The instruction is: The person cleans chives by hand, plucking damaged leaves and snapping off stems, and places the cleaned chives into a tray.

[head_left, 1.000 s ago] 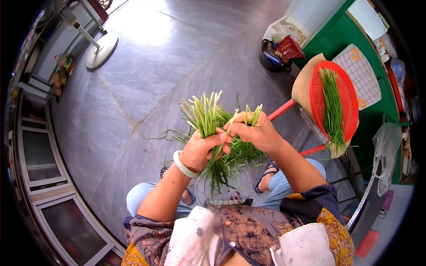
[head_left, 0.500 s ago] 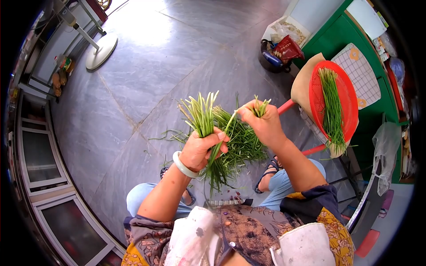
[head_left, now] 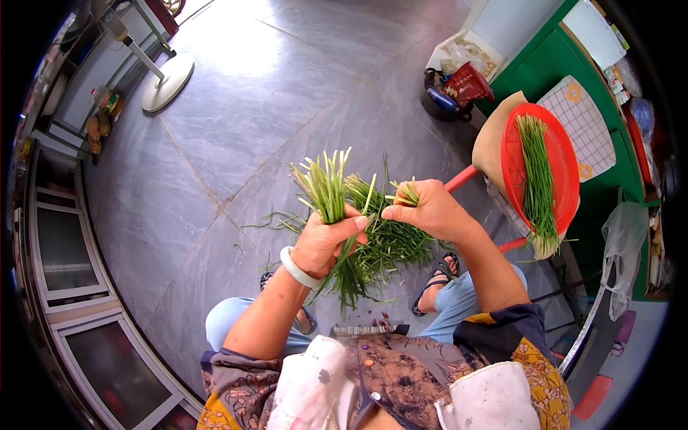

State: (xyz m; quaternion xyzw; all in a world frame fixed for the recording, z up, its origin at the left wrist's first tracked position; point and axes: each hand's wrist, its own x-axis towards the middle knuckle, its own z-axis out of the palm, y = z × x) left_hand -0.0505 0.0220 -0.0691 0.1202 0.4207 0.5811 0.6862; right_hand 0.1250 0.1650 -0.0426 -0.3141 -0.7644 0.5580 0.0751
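Note:
My left hand (head_left: pixel 326 240) is closed round an upright bunch of garlic chives (head_left: pixel 322 188), pale stem ends up and green leaves hanging below the fist. One stalk leans out of the bunch at the thumb. Close by on the right, my right hand (head_left: pixel 433 210) is closed on a small cluster of short pale stem ends (head_left: pixel 405 193). Beneath both hands, a loose heap of green chives (head_left: pixel 398 244) lies on the floor. A red basin (head_left: pixel 566 161) at the right holds a neat bundle of chives (head_left: pixel 537 175).
The basin rests on a red-framed seat (head_left: pixel 462 177) beside a green cabinet (head_left: pixel 534 54). A dark pot (head_left: pixel 437 100) with packets stands behind it. At the left are a white stand base (head_left: pixel 168 82) and glass-fronted cabinets (head_left: pixel 68 254). My sandalled feet flank the heap.
My right hand has moved slightly down and turned, drawing away from the stalk it was touching. My left hand stays nearly in place with its bunch.

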